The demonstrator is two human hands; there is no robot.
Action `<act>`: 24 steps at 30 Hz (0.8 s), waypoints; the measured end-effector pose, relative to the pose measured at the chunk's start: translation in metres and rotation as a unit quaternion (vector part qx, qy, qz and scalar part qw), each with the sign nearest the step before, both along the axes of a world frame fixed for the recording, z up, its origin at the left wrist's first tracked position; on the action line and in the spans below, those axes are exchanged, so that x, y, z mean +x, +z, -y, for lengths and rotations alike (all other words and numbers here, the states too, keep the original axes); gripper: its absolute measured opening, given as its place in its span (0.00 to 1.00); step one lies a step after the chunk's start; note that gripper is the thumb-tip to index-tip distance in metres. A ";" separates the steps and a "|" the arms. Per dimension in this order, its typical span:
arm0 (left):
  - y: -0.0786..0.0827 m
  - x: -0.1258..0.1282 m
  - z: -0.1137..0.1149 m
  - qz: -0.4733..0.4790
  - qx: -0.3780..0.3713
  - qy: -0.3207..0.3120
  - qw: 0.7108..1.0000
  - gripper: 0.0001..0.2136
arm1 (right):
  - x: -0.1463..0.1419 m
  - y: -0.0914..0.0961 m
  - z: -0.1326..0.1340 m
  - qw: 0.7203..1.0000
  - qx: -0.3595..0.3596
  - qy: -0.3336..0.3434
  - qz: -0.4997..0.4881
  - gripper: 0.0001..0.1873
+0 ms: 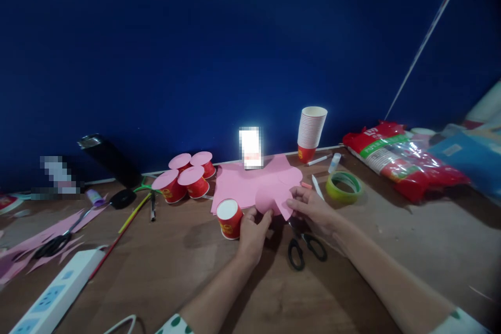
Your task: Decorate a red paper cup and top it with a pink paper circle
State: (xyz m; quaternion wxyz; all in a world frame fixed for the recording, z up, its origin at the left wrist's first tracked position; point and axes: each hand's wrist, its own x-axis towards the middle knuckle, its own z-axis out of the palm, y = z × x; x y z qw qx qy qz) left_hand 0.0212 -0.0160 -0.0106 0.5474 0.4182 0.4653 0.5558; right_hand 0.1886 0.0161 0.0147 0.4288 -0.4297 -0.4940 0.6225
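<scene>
A cut piece of pink paper (270,199) with a rounded side and a pointed flap is held between both hands. My left hand (252,232) pinches its lower left edge, and my right hand (311,206) grips it at the right. Just left of my left hand stands an upturned red paper cup (230,222) with a white base on top. Scissors with black handles (303,251) lie below the hands, their blades partly hidden. Behind the held piece lie larger pink sheets (238,182).
Several red cups topped with pink discs (191,177) stand at the back left. To the right are a cup stack (311,133), green tape (344,188) and a red plastic package (403,159). A power strip (58,292) and pink scraps (19,261) lie left.
</scene>
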 end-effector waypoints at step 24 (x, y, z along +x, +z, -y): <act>0.003 -0.001 0.001 0.064 -0.017 -0.062 0.996 0.20 | -0.013 -0.007 0.000 0.999 0.015 -0.016 0.033 0.25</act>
